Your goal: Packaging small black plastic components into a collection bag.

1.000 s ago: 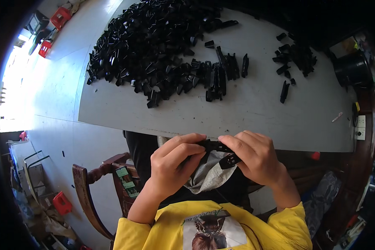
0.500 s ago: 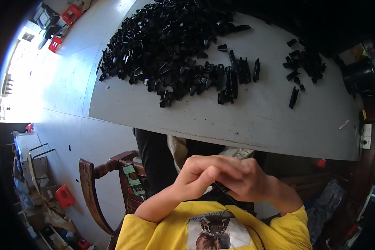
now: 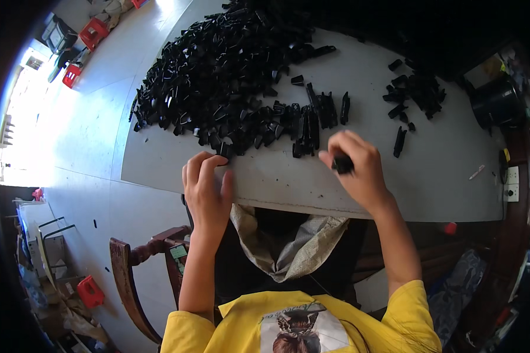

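A large heap of small black plastic pieces covers the far left of the grey table. My left hand is at the heap's near edge, thumb apart from the fingers. Its index fingertip meets or nearly meets a black piece there. Over the table to the right, my right hand is closed around a dark, short black plastic piece, slightly blurred. Just beyond, several longer black pieces stand or lie in a cluster beside the heap.
A smaller group of black pieces lies at the table's right, near a black round container. Below the table edge, a woven sack hangs open over my lap. A wooden chair and red stool are at left.
My hands were together near my chest and have separated, reaching forward over the table. The left went to the heap's edge, the right farther right with a black piece. The sack now shows more.
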